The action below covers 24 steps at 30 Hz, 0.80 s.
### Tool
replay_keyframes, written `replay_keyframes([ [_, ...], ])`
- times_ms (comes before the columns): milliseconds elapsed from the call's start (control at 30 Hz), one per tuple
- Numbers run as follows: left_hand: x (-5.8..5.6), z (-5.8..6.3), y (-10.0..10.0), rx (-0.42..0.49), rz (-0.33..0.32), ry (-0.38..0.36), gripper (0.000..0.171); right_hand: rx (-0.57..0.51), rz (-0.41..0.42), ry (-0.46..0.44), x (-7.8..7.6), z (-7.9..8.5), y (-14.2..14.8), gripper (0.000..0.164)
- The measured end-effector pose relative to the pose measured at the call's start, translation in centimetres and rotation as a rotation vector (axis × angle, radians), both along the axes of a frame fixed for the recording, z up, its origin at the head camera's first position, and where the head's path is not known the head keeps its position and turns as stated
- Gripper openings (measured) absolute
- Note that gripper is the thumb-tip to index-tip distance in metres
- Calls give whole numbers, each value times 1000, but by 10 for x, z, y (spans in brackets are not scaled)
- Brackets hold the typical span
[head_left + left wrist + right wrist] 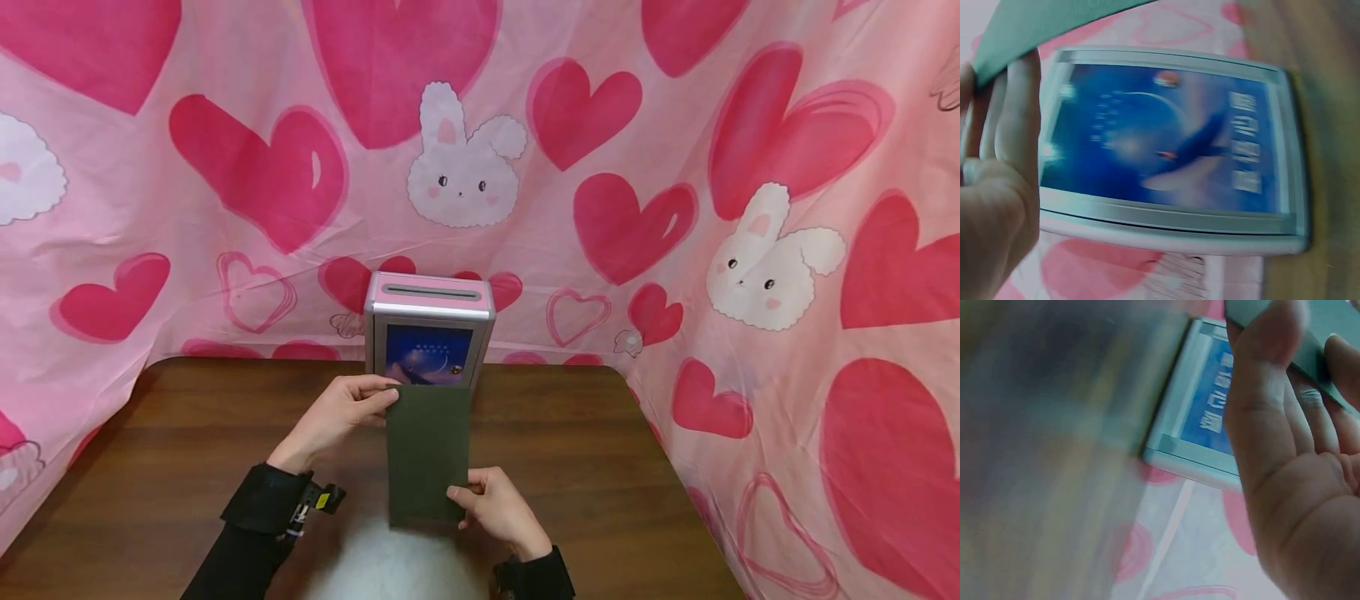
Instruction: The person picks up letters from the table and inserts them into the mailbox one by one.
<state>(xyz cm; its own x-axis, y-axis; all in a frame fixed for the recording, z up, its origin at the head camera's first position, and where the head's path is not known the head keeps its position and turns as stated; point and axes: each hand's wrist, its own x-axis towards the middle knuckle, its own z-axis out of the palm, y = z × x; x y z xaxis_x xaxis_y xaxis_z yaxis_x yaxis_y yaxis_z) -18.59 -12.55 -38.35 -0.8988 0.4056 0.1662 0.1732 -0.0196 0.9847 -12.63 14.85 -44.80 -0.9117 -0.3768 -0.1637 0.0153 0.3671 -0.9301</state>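
A dark wooden table (pixel 150 467) stands before a pink cloth backdrop (pixel 675 167) printed with red hearts (pixel 262 171) and white rabbits (pixel 461 171).

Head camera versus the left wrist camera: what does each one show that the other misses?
Only the head view shows the slot in the box's pink top, the wooden table, both hands, the right hand pinching the dark green sheet's near end, and the bunnies on the backdrop. Only the left wrist view shows, blurred, the white lettering on the box's blue picture. Both show the silver box, the dark green sheet and the left hand holding it.
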Motion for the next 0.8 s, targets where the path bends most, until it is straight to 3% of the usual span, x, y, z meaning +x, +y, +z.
replay_keyframes([
  [133,9,18,-9,78,-155,97,22,64,15,164,-12,17,2,22],
  [200,15,26,-11,96,-270,167,21,124,14,279,-18,28,3,17],
  [333,24,41,-12,158,-565,298,30,183,-42,484,-28,51,2,33],
  [433,29,50,-10,161,-698,364,33,137,-87,579,-34,67,0,34],
  [600,38,61,-6,77,-730,430,30,40,-111,696,-38,95,-4,26],
  [700,40,71,-5,34,-704,460,27,23,-86,751,-40,116,-7,27],
  [800,43,88,-4,-12,-663,501,26,45,-22,796,-49,135,-6,29],
])
